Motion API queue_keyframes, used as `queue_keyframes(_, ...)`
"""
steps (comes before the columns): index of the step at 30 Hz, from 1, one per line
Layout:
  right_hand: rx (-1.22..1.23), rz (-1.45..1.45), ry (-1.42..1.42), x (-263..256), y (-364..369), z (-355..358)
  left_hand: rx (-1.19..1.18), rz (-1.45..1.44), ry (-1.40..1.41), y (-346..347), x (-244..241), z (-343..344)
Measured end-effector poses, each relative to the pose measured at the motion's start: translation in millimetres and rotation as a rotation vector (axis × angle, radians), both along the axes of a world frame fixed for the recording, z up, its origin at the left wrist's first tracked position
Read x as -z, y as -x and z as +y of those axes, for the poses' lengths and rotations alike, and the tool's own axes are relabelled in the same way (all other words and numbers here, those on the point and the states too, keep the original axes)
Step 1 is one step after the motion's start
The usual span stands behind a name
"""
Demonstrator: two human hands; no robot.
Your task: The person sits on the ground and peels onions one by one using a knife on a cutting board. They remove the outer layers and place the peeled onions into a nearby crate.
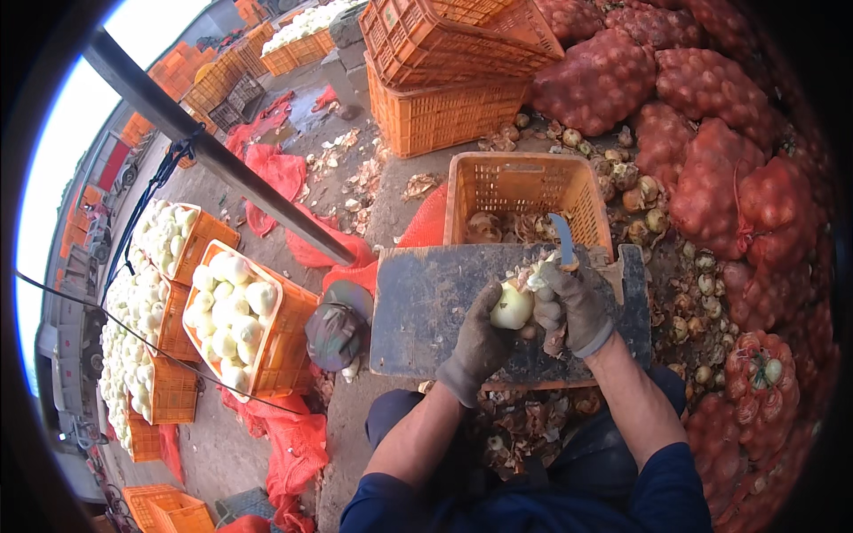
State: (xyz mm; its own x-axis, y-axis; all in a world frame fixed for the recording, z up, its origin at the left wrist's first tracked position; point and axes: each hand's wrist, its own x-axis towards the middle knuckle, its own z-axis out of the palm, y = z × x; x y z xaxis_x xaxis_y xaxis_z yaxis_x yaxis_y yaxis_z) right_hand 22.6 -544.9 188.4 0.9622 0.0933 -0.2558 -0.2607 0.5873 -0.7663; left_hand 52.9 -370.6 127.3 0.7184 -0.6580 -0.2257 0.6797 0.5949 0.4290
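In my gloved left hand (478, 343) is a pale, largely peeled onion (512, 306) with a small dark spot on its side. My gloved right hand (578, 303) grips a knife, whose curved blade (563, 236) points away from me; the handle is hidden in the fist. Between the hands, loose onion skin (537, 272) sticks up at the onion's top, against the right fingers. Both hands are above a worn dark board (420, 320), which lies across an orange plastic crate (526, 160). Onion skins (523, 228) lie inside that crate.
Peeled onions fill a tilted orange crate (283, 333) at left, beside a cap (336, 326). A metal pole (246, 170) slants down near the board. Stacked crates (446, 113) stand ahead. Red mesh sacks of onions (716, 180) and loose onions (643, 200) crowd the right.
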Motion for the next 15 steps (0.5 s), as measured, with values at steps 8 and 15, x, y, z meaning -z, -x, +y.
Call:
queue_keyframes(8,0.266,-0.455,1.393,88,-40,-74,-0.149,0.096,0.016,-9,1,7)
queue_keyframes(15,-0.024,-0.785,1.559,45,6,-18,-0.249,-0.084,-0.082,-13,9,15)
